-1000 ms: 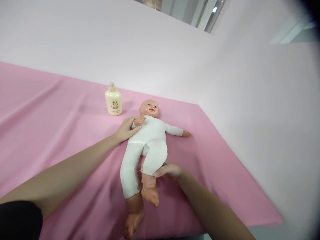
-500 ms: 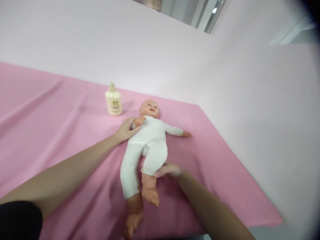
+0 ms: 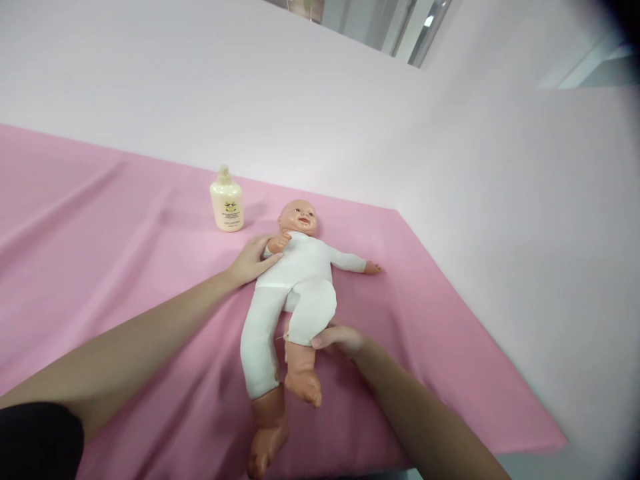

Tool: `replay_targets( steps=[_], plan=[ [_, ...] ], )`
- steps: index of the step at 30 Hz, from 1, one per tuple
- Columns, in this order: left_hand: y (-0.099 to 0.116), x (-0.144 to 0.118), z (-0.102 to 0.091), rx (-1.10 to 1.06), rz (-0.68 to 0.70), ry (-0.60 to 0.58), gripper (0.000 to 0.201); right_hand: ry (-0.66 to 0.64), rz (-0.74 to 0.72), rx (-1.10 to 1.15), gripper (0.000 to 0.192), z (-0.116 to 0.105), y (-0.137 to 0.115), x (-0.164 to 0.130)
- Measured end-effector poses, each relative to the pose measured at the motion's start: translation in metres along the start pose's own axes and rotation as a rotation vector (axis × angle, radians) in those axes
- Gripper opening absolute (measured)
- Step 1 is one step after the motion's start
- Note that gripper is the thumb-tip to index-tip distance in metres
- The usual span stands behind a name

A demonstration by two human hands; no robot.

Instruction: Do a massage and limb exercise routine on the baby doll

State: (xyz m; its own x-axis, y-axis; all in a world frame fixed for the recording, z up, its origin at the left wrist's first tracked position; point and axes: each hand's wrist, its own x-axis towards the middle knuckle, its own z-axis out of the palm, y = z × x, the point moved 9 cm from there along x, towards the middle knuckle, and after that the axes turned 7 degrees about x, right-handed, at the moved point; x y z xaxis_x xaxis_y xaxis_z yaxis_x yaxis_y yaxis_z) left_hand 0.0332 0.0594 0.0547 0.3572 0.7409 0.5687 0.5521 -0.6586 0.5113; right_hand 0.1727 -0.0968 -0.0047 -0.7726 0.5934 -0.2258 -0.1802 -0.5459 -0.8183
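A baby doll point(image 3: 300, 263) with a white cloth body lies on its back, its head toward the wall. My left hand point(image 3: 253, 259) is closed around the doll's side and upper arm, on the left of the picture, with the thumb resting on its chest. Lower down, my right hand point(image 3: 340, 339) grips the bent leg on the right from its outer side. The thumb shows on the lower leg, while the other fingers are hidden behind it. The other leg lies nearly straight toward me.
A cream pump bottle point(image 3: 228, 203) stands beyond my left hand, left of the doll's head. Pink cloth point(image 3: 125, 220) with folds covers the table. White walls point(image 3: 200, 87) rise behind and on the right, and the table's right edge slants toward me.
The bent leg in my right hand has shifted slightly up and to the right, its foot with it. My left hand and the bottle have stayed in place.
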Motion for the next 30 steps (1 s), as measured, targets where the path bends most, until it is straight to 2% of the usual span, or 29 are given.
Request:
replay_targets(
  steps=[3, 8, 10, 14, 19, 23, 26, 30],
  plan=[
    [0.002, -0.001, -0.001, 0.028, 0.03, 0.002, 0.045, 0.017, -0.049, 0.074, 0.046, -0.005, 0.0, 0.001],
    [0.007, -0.003, 0.0, 0.101, 0.091, -0.025, 0.043, 0.208, -0.219, 0.249, 0.044, -0.03, -0.009, 0.003],
    [0.011, -0.004, 0.001, 0.115, 0.134, -0.051, 0.041, 0.245, -0.278, 0.3, 0.04, -0.035, -0.018, 0.002],
    [0.019, -0.005, 0.004, 0.114, 0.203, -0.106, 0.042, 0.239, -0.289, 0.36, 0.042, -0.038, -0.028, 0.003],
    [0.024, -0.006, 0.007, 0.108, 0.248, -0.158, 0.044, 0.292, -0.276, 0.379, 0.047, -0.052, -0.027, 0.007],
    [0.023, -0.006, 0.007, 0.084, 0.214, -0.162, 0.046, 0.334, -0.283, 0.352, 0.047, -0.057, -0.027, 0.008],
    [0.02, -0.004, 0.003, 0.048, 0.148, -0.105, 0.043, 0.313, -0.292, 0.308, 0.047, -0.051, -0.028, 0.006],
    [0.004, -0.003, 0.0, -0.016, 0.009, -0.007, 0.047, 0.239, -0.289, 0.271, 0.05, -0.042, -0.022, 0.005]
  ],
)
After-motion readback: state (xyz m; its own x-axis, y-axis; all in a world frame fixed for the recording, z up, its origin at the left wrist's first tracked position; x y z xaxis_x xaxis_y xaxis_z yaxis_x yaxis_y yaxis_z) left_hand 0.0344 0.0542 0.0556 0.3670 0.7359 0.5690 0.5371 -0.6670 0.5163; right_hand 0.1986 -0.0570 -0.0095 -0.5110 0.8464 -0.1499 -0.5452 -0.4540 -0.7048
